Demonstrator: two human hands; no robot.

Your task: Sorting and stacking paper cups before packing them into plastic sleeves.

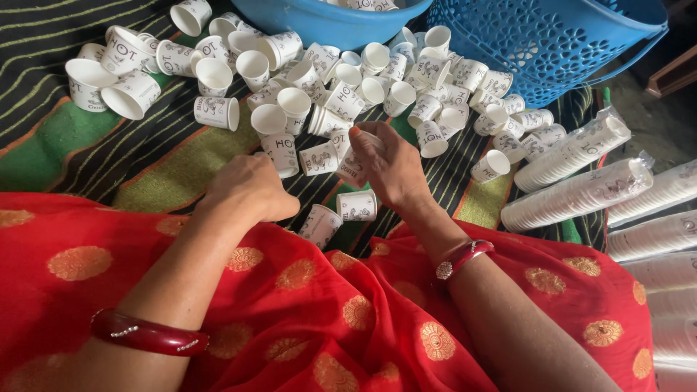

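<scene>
While tilted, paper cup (353, 163) (mouth hidden) meets right hand (392, 170).

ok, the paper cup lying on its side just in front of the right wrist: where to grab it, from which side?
Probably across the side wall of the paper cup, near mid-height, coming from above. It lies on its side on the striped cloth, so the curved wall faces up. The right hand is closest; neighbouring cup lies apart.

Right hand (388, 168) fingertips behind a cup (351, 165); blue tub (319, 22) cropped by top edge.
</scene>
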